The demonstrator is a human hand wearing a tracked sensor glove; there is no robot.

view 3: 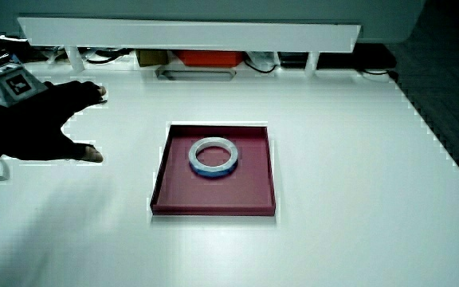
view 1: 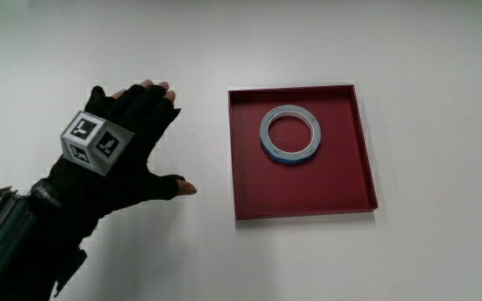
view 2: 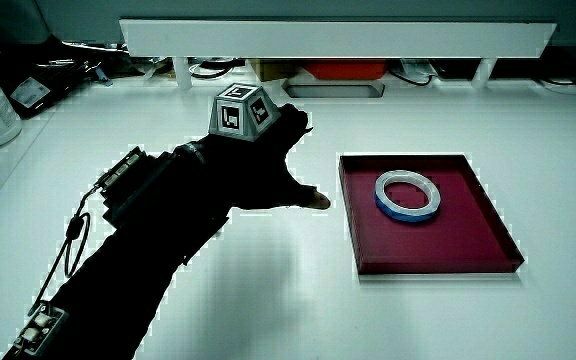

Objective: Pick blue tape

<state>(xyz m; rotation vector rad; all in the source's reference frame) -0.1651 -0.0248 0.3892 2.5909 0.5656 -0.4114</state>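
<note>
White table carries one dark red tray, set well clear of all table edges.

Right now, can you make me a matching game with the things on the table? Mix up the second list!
Things:
1. blue tape
2. red tray
3. hand
4. patterned cube

Where or how:
A. on the back of the glove
B. lying flat in the tray
C. beside the tray, fingers spread, holding nothing
D. on the white table, holding the tape

Pairs: 1-B, 2-D, 3-C, 4-A
</note>
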